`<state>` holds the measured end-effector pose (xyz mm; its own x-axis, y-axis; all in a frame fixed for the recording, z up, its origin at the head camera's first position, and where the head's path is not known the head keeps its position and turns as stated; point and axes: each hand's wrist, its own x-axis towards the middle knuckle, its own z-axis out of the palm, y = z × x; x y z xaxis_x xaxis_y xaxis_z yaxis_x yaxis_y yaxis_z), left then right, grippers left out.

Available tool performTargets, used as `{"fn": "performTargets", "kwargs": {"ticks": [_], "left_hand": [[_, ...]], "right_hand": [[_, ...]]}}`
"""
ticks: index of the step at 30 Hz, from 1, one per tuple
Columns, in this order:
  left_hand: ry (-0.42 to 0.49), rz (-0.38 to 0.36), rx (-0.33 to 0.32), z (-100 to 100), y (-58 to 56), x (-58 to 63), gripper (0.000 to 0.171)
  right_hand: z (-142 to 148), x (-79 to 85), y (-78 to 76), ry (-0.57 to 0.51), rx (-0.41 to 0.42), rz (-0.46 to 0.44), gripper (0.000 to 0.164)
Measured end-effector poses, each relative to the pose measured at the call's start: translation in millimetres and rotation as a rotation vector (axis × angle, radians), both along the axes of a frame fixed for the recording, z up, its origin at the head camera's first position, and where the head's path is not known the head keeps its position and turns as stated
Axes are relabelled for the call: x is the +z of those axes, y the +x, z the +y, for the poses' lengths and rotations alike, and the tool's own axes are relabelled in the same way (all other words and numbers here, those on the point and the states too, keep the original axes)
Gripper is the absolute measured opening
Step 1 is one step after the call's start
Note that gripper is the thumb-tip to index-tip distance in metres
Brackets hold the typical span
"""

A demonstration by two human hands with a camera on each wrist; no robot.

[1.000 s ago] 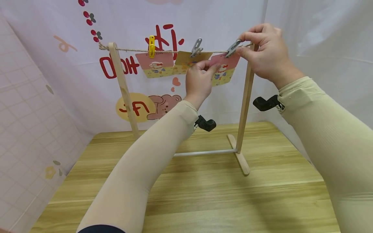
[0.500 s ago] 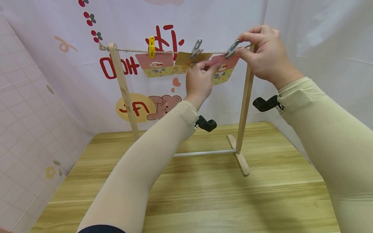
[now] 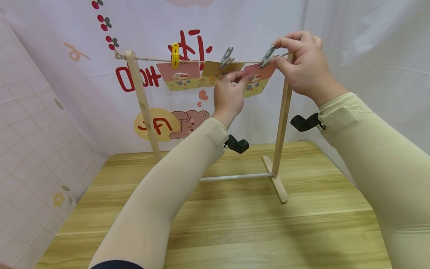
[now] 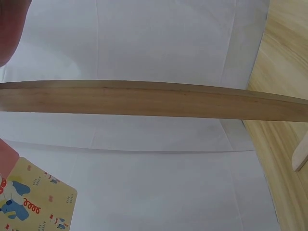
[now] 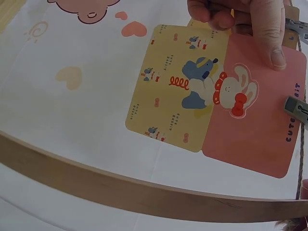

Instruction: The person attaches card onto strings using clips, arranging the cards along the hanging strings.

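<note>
My left hand (image 3: 229, 98) pinches a pink and yellow card (image 3: 256, 83) by its left side, thumb on the printed front. In the right wrist view the same card (image 5: 255, 139) shows a rabbit drawing, with the left thumb (image 5: 269, 43) pressed near its upper edge. My right hand (image 3: 304, 65) pinches the tail of a grey clothespin (image 3: 267, 56) between thumb and fingers. That clothespin's nose overlaps the card's top edge at the rope (image 3: 152, 59). The left wrist view catches only a corner of the card (image 4: 45, 195).
Along the rope hang another pink and yellow card (image 3: 181, 78) under a yellow clothespin (image 3: 175, 56) and a tan card (image 3: 209, 71) under a grey clothespin (image 3: 226, 58). Wooden posts (image 3: 142, 97) hold the rope above a wooden table (image 3: 235, 224). A printed cloth (image 3: 255, 22) hangs behind.
The held card's lower edge has risen very slightly and the head view has shifted a little. Both hands keep the same holds.
</note>
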<state>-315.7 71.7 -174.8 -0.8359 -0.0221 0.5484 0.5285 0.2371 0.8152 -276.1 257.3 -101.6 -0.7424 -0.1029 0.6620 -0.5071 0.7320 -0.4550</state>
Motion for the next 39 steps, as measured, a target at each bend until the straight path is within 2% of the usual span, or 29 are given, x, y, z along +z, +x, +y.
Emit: {"fn": "performTargets", "kwargs": {"ticks": [15, 24, 35, 39], "left_hand": [[0.042, -0.009, -0.039, -3.0, 4.6, -2.3, 0.031], [0.040, -0.027, -0.051, -3.7, 8.6, -3.6, 0.035], [0.038, 0.020, -0.065, -8.0, 14.4, -8.9, 0.032], [0.044, 0.031, -0.086, -10.1, 17.2, -11.8, 0.031]], "right_hand": [[1.2, -1.5, -2.4, -0.022, 0.012, 0.022, 0.035], [2.7, -4.9, -0.4, -0.017, 0.007, 0.019, 0.044], [2.0, -12.7, 7.5, -0.007, -0.010, 0.050, 0.054], [-0.4, -18.8, 12.1, -0.007, -0.018, 0.090, 0.054]]}}
